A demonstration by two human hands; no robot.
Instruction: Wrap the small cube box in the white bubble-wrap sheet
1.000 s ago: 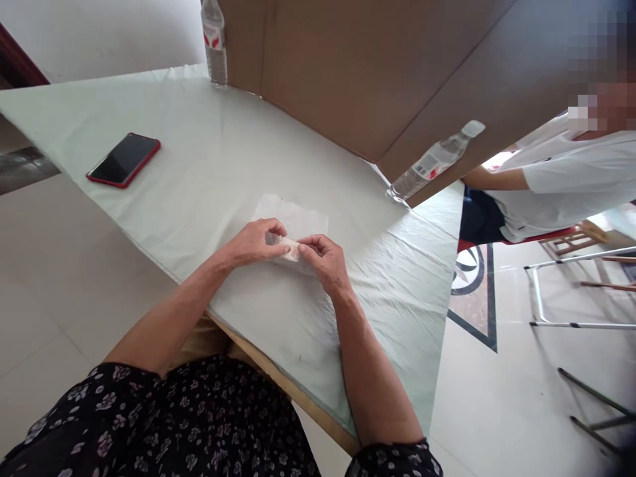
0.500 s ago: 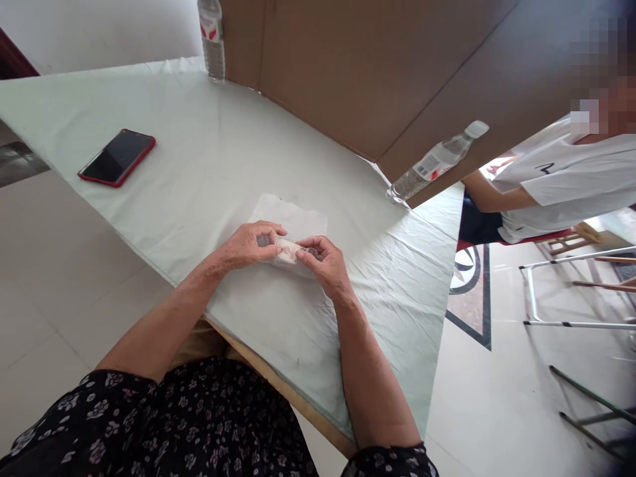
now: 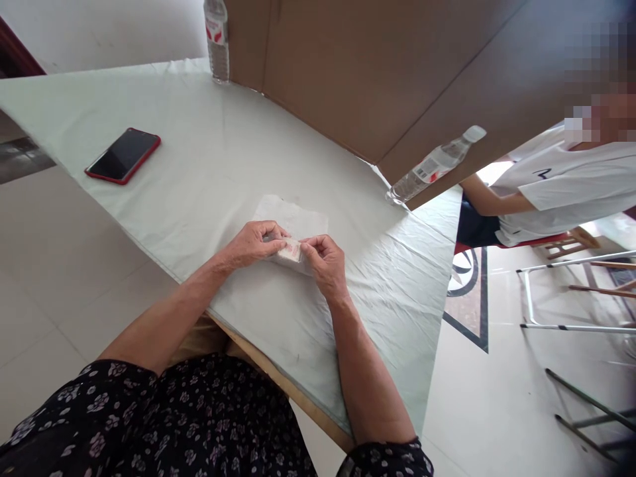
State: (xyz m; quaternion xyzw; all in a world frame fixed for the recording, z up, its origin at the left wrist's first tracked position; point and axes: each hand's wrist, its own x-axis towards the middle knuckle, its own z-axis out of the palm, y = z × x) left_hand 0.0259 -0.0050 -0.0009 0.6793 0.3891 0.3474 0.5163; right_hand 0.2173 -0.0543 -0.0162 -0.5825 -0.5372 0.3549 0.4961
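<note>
Between my hands is a small whitish packet (image 3: 290, 252) with reddish print, lying on a sheet of thin white paper (image 3: 293, 217). My left hand (image 3: 256, 242) pinches the packet's left end, thumb in front and fingers bent behind. At its right end, my right hand (image 3: 324, 260) holds it between thumb and curled fingertips. The sheet spreads flat on the table behind the packet, and part of it shows below. My fingers cover both ends of the packet, so its exact kind cannot be made out.
A phone in a red case (image 3: 123, 156) lies on the cloth-covered table (image 3: 189, 152) at left. A brown cardboard panel (image 3: 338, 73) stands behind, with an upright bottle (image 3: 217, 43) and a leaning bottle (image 3: 432, 169) against it. A person in a white shirt (image 3: 556, 185) sits at right.
My fingertips have shifted slightly on the packet, and its printed face shows more squarely between them. Both hands stay in nearly the same place. The view has moved a little.
</note>
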